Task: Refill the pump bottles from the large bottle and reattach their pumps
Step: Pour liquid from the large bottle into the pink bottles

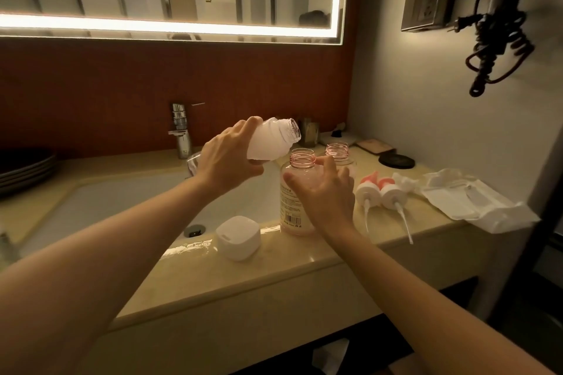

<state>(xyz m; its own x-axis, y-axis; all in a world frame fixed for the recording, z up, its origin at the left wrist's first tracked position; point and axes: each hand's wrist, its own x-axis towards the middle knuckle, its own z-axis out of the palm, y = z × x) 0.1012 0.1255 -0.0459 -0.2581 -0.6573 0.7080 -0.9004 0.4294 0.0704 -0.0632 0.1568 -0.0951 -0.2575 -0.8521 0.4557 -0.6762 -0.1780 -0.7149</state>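
My left hand (227,158) grips the large white bottle (271,140), tilted with its open mouth up and to the right, just above the near pump bottle. That clear pink pump bottle (294,201) stands uncapped on the counter edge, and my right hand (324,192) wraps its right side. A second uncapped pink bottle (336,151) stands behind it. Two white pumps with pink heads (379,192) lie on the counter to the right, tubes pointing toward me. A white square cap (238,237) rests near the front edge.
The sink basin (122,204) with drain and chrome faucet (181,131) lies left. Stacked dark plates (26,170) sit far left. White plastic packaging (469,201) lies far right, a dark round lid (397,160) behind. A hair dryer cord (493,52) hangs on the right wall.
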